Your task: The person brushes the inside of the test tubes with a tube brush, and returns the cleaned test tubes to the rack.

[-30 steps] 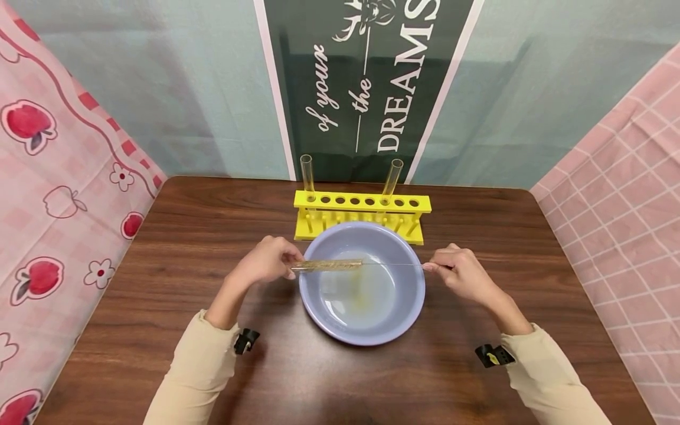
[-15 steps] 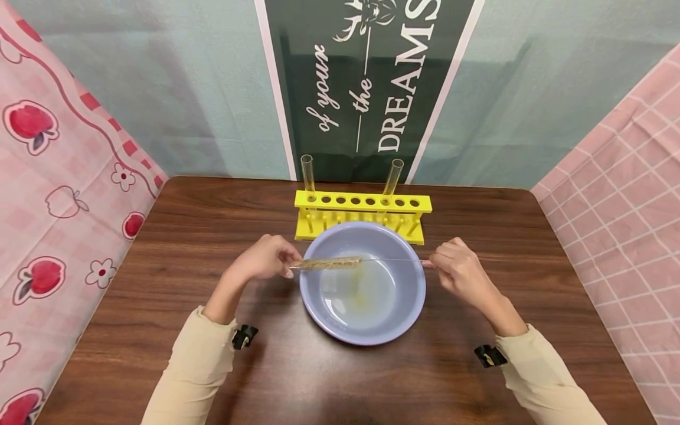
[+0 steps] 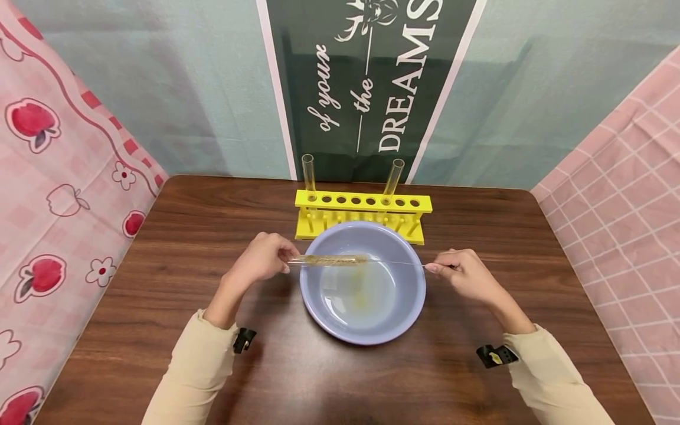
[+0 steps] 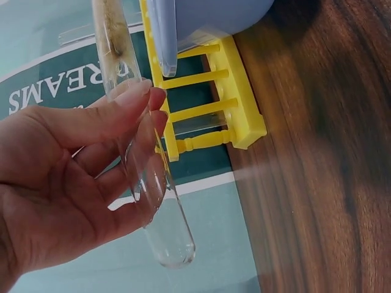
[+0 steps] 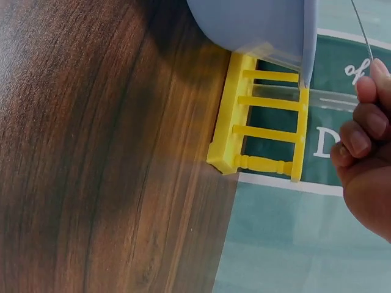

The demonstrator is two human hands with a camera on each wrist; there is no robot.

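My left hand (image 3: 265,257) pinches a clear glass test tube (image 4: 171,244) between thumb and fingers. The tube lies nearly level above the lavender basin (image 3: 366,337), its rounded end towards the left and its mouth towards the right. Inside it sits the tan bristle head of a test tube brush (image 4: 115,33). The brush's thin wire handle (image 5: 362,27) runs out of the mouth to the right. My right hand (image 3: 462,273) grips the end of that wire beyond the basin's right rim, its other fingers curled in. Shallow, yellowish-tinted water lies in the basin.
Close behind the basin stands a yellow test tube rack (image 3: 347,208). It holds two upright tubes, a left one (image 3: 309,171) and a right one (image 3: 395,174). Printed cloths hang behind and on both sides of the brown wooden table (image 3: 340,389).
My right hand has turned at the wrist, rising and then dropping again, with the wire still in its grip. My left hand has lifted slightly with the tube, which now lies more level.
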